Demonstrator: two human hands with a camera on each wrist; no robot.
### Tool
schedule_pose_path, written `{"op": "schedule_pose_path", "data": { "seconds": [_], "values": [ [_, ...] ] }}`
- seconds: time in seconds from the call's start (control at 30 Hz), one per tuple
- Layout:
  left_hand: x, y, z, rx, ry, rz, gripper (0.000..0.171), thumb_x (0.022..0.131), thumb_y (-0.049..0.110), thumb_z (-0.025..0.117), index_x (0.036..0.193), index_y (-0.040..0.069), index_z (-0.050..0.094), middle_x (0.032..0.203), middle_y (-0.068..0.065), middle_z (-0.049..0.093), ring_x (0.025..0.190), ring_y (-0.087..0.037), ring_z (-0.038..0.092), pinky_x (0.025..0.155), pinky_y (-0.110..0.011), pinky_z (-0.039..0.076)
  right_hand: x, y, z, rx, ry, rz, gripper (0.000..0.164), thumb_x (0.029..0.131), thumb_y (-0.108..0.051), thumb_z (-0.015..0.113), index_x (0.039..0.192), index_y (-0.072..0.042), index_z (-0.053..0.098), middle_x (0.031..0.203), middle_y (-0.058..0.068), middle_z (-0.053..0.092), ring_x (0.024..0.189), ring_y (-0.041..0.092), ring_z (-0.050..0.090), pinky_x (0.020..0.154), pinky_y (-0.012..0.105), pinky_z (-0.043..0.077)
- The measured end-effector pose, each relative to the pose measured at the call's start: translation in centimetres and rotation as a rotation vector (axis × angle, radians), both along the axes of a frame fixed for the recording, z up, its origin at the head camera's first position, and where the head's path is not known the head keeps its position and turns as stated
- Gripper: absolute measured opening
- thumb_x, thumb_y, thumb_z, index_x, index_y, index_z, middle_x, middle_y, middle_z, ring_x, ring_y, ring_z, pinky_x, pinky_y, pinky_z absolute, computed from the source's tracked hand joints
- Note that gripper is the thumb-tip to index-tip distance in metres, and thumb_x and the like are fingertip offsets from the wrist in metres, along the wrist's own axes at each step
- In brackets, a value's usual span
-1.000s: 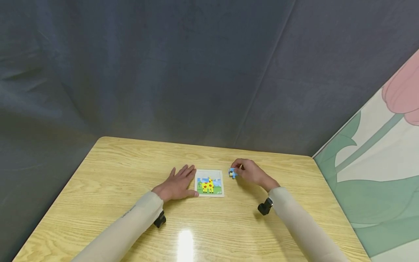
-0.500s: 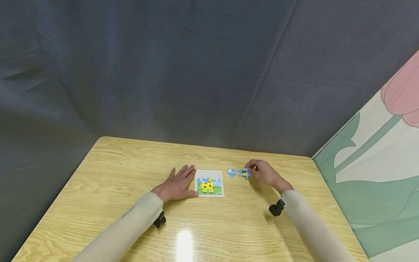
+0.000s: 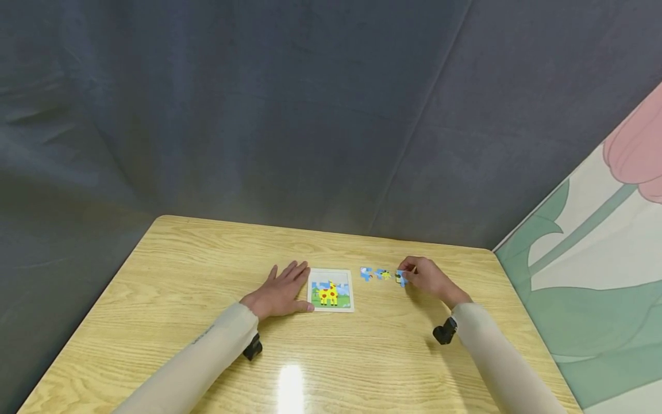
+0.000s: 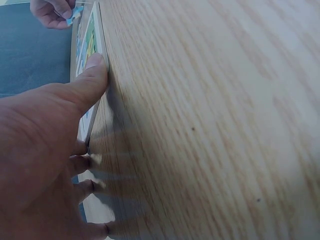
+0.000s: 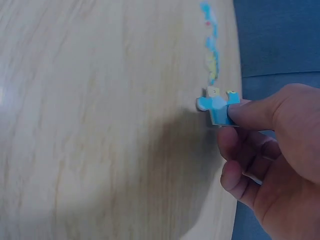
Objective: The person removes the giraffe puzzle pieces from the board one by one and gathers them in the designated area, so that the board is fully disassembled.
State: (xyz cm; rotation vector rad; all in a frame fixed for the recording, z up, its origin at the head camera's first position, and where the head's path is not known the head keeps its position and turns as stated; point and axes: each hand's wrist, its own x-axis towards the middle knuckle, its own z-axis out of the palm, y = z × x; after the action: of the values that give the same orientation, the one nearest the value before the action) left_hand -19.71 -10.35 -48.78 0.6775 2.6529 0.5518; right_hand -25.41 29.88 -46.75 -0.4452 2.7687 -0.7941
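A square giraffe puzzle in a pale frame (image 3: 331,309) lies on the table, its lower part filled with pieces and its top part bare. My left hand (image 3: 280,292) rests flat to the left of it, fingers spread, the thumb on the frame's edge in the left wrist view. Between thumb and fingers my right hand (image 3: 430,278) pinches a blue puzzle piece (image 5: 219,109), close over the tabletop. Two loose pieces lie between frame and right hand: a blue one (image 3: 365,273) and a blue-and-yellow one (image 3: 383,274).
The wooden table (image 3: 207,253) runs back to a dark curtain (image 3: 289,126). A flower-patterned panel (image 3: 610,276) borders the right side. Black wrist cameras sit under both cuffs.
My right hand has moved right, away from the frame, with a piece in its grip. Two loose pieces now show apart on the table. The left hand has stayed put.
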Motion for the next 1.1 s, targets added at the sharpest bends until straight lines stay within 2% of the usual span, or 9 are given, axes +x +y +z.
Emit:
{"op": "schedule_pose_path", "data": {
  "seconds": [0.13, 0.3, 0.83, 0.97, 1.1],
  "values": [
    [0.0, 0.0, 0.0, 0.003, -0.003, 0.001, 0.093, 0.104, 0.055, 0.063, 0.172, 0.007, 0.020, 0.182, -0.009, 0.010, 0.170, -0.034, 0.005, 0.133, -0.069, 0.004, 0.0, 0.1, -0.7, 0.045, 0.034, -0.019, 0.012, 0.106, -0.004, 0.061, 0.111, -0.002, 0.072, 0.100, 0.014, 0.073, 0.084, 0.018, 0.065, 0.073, 0.033, 0.053],
    [0.0, 0.0, 0.0, 0.001, -0.004, -0.006, 0.093, 0.104, 0.056, 0.062, 0.172, 0.008, 0.019, 0.182, -0.009, 0.009, 0.170, -0.034, 0.004, 0.133, -0.069, 0.004, 0.0, 0.2, -1.1, 0.084, 0.064, -0.043, 0.012, 0.106, -0.007, 0.063, 0.110, -0.004, 0.074, 0.103, 0.014, 0.071, 0.086, 0.020, 0.066, 0.074, 0.035, 0.053],
    [-0.2, -0.1, -0.2, -0.015, 0.015, -0.019, 0.094, 0.104, 0.057, 0.061, 0.172, 0.007, 0.019, 0.182, -0.010, 0.009, 0.170, -0.035, 0.005, 0.133, -0.070, 0.006, 0.1, -0.1, -2.0, 0.077, 0.116, -0.069, 0.011, 0.105, -0.003, 0.062, 0.108, -0.003, 0.073, 0.108, 0.018, 0.065, 0.090, 0.024, 0.064, 0.077, 0.038, 0.055],
    [-0.2, -0.1, -0.3, -0.020, 0.015, -0.021, 0.094, 0.104, 0.058, 0.060, 0.172, 0.008, 0.018, 0.182, -0.009, 0.008, 0.170, -0.035, 0.005, 0.133, -0.070, 0.006, 0.2, -0.9, -1.7, 0.049, 0.123, -0.047, 0.012, 0.106, -0.004, 0.061, 0.110, -0.002, 0.073, 0.108, 0.018, 0.064, 0.088, 0.022, 0.064, 0.074, 0.035, 0.054],
    [-0.2, -0.2, -0.3, -0.013, 0.015, -0.014, 0.094, 0.104, 0.057, 0.061, 0.172, 0.007, 0.019, 0.182, -0.009, 0.009, 0.170, -0.035, 0.005, 0.133, -0.070, 0.006, 0.5, -2.9, -1.2, 0.017, 0.125, 0.009, 0.012, 0.106, -0.005, 0.062, 0.112, -0.002, 0.072, 0.110, 0.016, 0.065, 0.090, 0.022, 0.064, 0.077, 0.036, 0.054]
  ]
}}
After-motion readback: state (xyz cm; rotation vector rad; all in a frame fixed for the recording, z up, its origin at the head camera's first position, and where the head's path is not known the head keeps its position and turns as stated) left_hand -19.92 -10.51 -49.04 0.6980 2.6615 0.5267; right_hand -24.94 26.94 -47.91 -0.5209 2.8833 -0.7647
